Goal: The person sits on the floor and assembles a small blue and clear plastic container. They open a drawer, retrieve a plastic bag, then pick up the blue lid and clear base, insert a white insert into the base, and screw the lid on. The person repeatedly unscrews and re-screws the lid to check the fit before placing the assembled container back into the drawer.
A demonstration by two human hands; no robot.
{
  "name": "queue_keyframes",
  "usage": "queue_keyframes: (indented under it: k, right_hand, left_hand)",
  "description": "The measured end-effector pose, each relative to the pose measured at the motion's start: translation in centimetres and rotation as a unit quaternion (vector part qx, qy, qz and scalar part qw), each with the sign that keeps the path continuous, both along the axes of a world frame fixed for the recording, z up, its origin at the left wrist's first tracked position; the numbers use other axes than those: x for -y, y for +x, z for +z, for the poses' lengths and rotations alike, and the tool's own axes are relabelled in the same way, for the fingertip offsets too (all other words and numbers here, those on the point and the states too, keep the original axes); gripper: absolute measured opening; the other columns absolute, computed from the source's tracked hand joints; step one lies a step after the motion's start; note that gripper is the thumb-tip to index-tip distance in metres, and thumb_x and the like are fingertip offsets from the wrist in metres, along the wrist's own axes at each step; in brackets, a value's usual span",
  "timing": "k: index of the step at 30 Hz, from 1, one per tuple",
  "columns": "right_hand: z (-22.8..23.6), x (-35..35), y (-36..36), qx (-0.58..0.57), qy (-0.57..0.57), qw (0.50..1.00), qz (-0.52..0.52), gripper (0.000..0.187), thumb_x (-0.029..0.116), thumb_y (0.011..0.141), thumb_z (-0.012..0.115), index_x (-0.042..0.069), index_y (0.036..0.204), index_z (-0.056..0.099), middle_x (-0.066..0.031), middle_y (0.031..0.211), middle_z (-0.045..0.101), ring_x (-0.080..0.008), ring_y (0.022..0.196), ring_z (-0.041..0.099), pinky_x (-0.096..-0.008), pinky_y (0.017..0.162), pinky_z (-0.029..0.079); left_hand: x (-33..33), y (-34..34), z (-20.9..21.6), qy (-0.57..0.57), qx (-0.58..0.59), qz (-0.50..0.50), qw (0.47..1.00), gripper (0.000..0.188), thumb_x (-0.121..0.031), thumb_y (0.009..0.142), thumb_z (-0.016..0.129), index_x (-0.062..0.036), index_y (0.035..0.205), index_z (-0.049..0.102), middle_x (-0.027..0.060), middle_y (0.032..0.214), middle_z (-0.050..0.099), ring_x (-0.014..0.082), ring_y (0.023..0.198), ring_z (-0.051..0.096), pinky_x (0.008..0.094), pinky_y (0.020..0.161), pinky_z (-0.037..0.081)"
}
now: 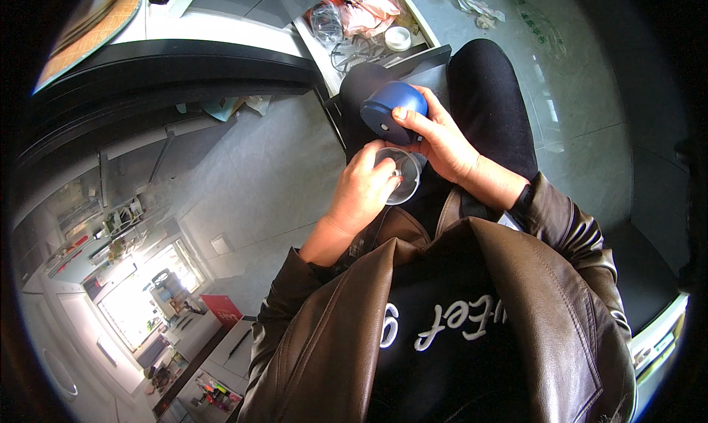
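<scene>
My right hand point(450, 144) is wrapped round a dark blue, rounded device point(394, 107) with a small pale dot on its side, its thumb lying along the near edge. Close below it, my left hand point(360, 191) holds a clear plastic cup point(408, 189) by the rim, with fingers reaching inside it. A small pale part shows at those fingertips, too small to name. The cup is tilted, and its rim lies near the underside of the blue device. I cannot tell whether the two touch. Both things are held above my lap, between my knees.
Ahead of my knees a white drawer point(318, 53) stands pulled out, holding a pink plastic bag point(366, 11), a clear plastic container point(325, 22) and a round white tub point(397, 39). Crumpled wrappers point(478, 6) lie on the grey tiled floor point(590, 157). A dark-edged table point(169, 61) is at left.
</scene>
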State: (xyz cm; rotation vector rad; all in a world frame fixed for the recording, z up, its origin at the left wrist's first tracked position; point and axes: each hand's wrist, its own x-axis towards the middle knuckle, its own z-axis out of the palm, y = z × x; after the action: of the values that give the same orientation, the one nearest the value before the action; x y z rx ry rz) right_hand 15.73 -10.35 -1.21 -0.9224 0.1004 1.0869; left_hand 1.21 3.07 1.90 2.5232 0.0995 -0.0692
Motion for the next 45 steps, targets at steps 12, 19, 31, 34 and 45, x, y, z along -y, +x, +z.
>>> queue_keyframes:
  k: [12,19,31,34,45]
  right_hand:
    - [-0.1,0.1,0.0,-0.006,0.002,1.000,0.009,0.082,0.036,0.089,0.084,0.009,0.152,0.038,-0.0144,0.134,0.057,-0.0263,0.121,0.061,-0.0468,0.095,0.060]
    - [0.1,0.1,0.0,-0.010,-0.001,1.000,0.010,0.080,0.035,0.089,0.084,0.009,0.151,0.039,-0.0134,0.133,0.057,-0.0252,0.121,0.061,-0.0477,0.095,0.060]
    - [0.2,0.1,-0.1,-0.015,0.001,1.000,0.012,0.079,0.035,0.090,0.084,0.010,0.150,0.040,-0.0135,0.134,0.056,-0.0258,0.122,0.060,-0.0493,0.095,0.060]
    - [0.2,-0.1,-0.3,-0.022,0.006,1.000,0.003,0.078,0.035,0.090,0.084,0.010,0.150,0.040,-0.0134,0.134,0.056,-0.0259,0.123,0.060,-0.0488,0.094,0.061]
    - [0.4,-0.1,-0.7,-0.014,0.003,1.000,0.012,0.077,0.035,0.091,0.083,0.011,0.150,0.041,-0.0134,0.135,0.055,-0.0248,0.121,0.061,-0.0465,0.096,0.059]
  left_hand:
    - [-0.7,-0.4,-0.2,-0.090,-0.015,0.013,0.996,0.018,-0.012,0.090,0.074,-0.0009,0.099,0.064,0.0199,0.130,0.059,0.0397,0.110,0.064,0.0470,0.095,0.053]
    - [-0.9,-0.4,-0.3,-0.101,-0.015,0.003,0.995,0.017,-0.012,0.090,0.074,-0.0021,0.100,0.065,0.0205,0.131,0.058,0.0400,0.113,0.063,0.0471,0.097,0.053]
    - [-1.1,-0.8,0.2,-0.119,-0.020,-0.006,0.993,0.018,-0.007,0.089,0.072,-0.0044,0.107,0.068,0.0211,0.135,0.056,0.0402,0.118,0.062,0.0464,0.101,0.051]
    - [-0.8,-1.1,0.1,-0.123,-0.014,0.010,0.992,0.018,-0.007,0.090,0.071,-0.0042,0.107,0.068,0.0213,0.137,0.056,0.0404,0.120,0.061,0.0466,0.102,0.051]
    - [-0.2,-2.1,0.3,-0.105,0.017,0.011,0.994,0.019,-0.004,0.093,0.070,-0.0018,0.111,0.069,0.0227,0.142,0.049,0.0395,0.130,0.056,0.0463,0.110,0.047]
